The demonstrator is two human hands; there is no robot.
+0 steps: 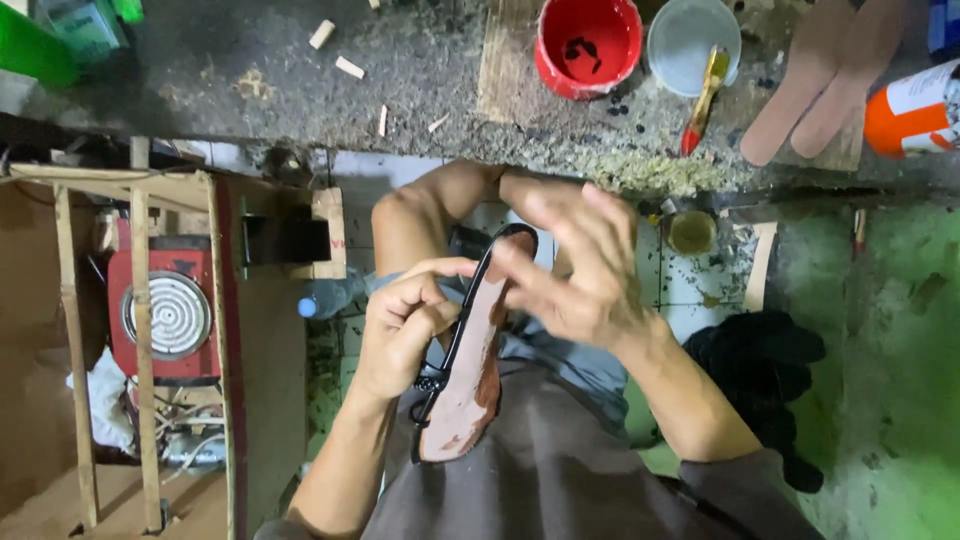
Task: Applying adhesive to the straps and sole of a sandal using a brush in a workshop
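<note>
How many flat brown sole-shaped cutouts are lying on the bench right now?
2: two flat brown sole-shaped cutouts lie side by side, overlapping, at the grey bench's far right, beside the orange-and-white can. More may lie beyond the frame.

Bench (pixel 420 70), top of frame | red tub (pixel 587 42) | clear tub (pixel 692 40) with brush (pixel 705 98) | wood offcuts (pixel 350 68) | two sole blanks (pixel 825 75)

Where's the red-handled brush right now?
In the head view, the brush is at upper right on the workbench, leaning on the rim of the clear plastic tub, just right of the red pot.
</note>
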